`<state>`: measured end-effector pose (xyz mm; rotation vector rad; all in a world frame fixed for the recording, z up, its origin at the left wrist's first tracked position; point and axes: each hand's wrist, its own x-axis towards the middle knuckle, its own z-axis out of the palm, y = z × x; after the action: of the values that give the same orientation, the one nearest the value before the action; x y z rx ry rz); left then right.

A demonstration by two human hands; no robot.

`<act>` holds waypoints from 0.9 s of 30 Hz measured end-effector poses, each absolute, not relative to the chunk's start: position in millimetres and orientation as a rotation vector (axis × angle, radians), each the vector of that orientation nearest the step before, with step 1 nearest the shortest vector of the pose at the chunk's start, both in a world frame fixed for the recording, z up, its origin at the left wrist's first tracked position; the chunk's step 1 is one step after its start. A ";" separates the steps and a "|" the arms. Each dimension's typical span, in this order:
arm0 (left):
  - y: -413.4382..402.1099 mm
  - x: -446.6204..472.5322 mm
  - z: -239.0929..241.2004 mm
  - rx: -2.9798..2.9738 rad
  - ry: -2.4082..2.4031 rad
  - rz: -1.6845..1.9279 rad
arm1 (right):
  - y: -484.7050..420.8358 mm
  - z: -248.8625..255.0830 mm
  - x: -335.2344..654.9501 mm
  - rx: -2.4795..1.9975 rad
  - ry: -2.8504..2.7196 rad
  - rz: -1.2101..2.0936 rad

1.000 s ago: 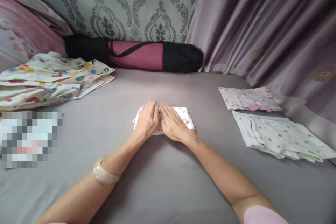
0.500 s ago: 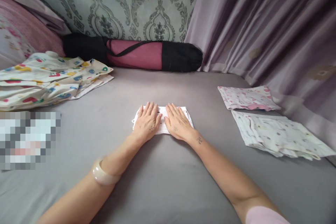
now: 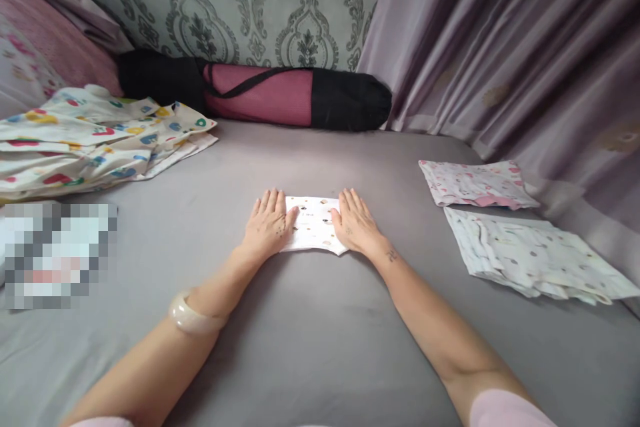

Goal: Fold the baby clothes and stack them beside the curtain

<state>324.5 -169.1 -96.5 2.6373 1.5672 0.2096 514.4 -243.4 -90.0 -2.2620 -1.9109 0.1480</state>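
A small folded white cloth [image 3: 314, 225] with a scattered brown and black print lies flat on the grey bed sheet [image 3: 300, 347]. My left hand [image 3: 270, 223] rests palm down over its left edge, fingers stretched forward. Over the right edge lies my right hand [image 3: 356, 220], also flat with straight fingers. The middle of the cloth shows between the two thumbs; its side edges are hidden under the palms. A pale bangle [image 3: 193, 315] circles my left forearm.
On the right lie a folded pink-print garment [image 3: 477, 185] and a folded white printed garment [image 3: 535, 253]. A colourful printed cloth [image 3: 100, 143] is heaped at the left, above a blurred-out item [image 3: 60, 253]. A black and maroon long bag [image 3: 257, 97] lies along the wall beside the curtain [image 3: 450, 47].
My hands have slid apart from the middle of the cloth to its two sides, uncovering its printed centre. The view has tipped slightly downward.
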 end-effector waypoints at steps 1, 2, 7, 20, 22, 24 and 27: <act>-168.1 323.3 -96.6 2.614 1.550 0.141 | -243.1 -90.7 516.2 -2.283 -1.902 0.189; -167.2 322.3 -97.1 2.598 1.535 0.098 | -242.8 -91.6 517.4 -2.296 -1.896 0.223; -164.7 320.5 -102.6 2.585 1.529 0.134 | -241.7 -95.1 518.8 -2.294 -1.885 0.252; -156.7 308.0 -84.3 2.515 1.772 0.309 | -241.3 -82.7 540.0 -2.176 -1.675 0.538; -150.0 301.9 -79.6 2.491 1.749 0.253 | -248.3 -77.8 549.7 -2.150 -1.483 0.550; -142.3 296.0 -72.4 2.418 1.708 0.171 | -258.6 -73.6 557.2 -2.155 -1.335 0.528; -131.9 288.2 -59.2 2.289 1.652 -0.007 | -275.2 -68.6 560.7 -2.199 -1.290 0.530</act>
<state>288.2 -131.9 -59.2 2.2892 1.6521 -0.0070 560.7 -275.2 -68.6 -2.1994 -1.2903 0.5299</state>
